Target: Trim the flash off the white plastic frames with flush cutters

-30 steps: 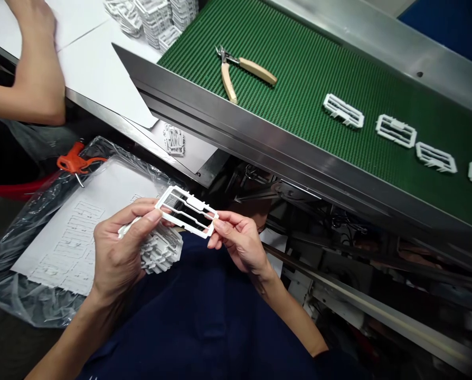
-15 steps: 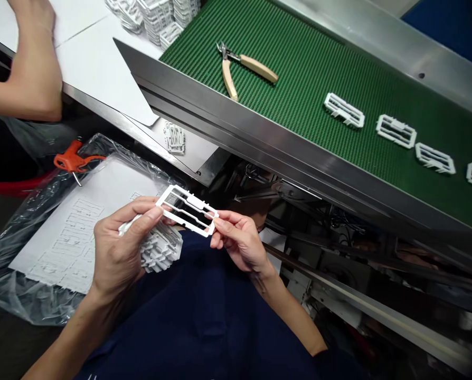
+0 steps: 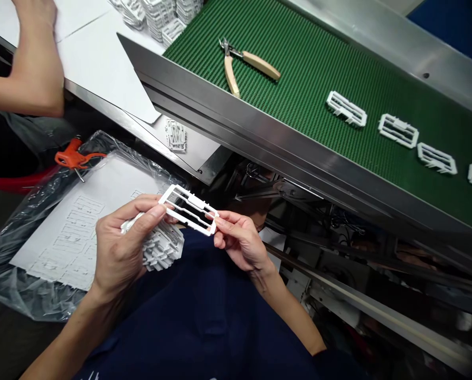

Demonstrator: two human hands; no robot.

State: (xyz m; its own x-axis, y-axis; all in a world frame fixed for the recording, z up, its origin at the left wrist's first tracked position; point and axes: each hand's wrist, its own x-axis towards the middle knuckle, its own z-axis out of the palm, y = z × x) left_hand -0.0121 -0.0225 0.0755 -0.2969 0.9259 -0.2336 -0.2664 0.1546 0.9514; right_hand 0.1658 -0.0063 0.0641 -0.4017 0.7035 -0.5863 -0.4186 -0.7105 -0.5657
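A white rectangular plastic frame [image 3: 196,202] with thin inner bars is held up between both hands. My left hand [image 3: 127,237] pinches its left end between thumb and finger and also holds a stack of similar white frames [image 3: 162,247] against the palm, below the single one. The fingers of my right hand [image 3: 239,237] are closed on the frame's right end. Part of the stack is hidden behind my left thumb and fingers.
Cutting pliers [image 3: 255,64] and several white frames [image 3: 398,131] lie on a green ribbed conveyor [image 3: 299,89]. Its metal side [image 3: 228,111] runs diagonally. An orange-handled tool [image 3: 72,155] rests by a plastic-lined box [image 3: 34,301]. Another person's arm [image 3: 38,68] leans on the white table [image 3: 101,58].
Both hands and the held frame have hardly moved. The view has shifted slightly, with the conveyor and pliers a little further right and up.
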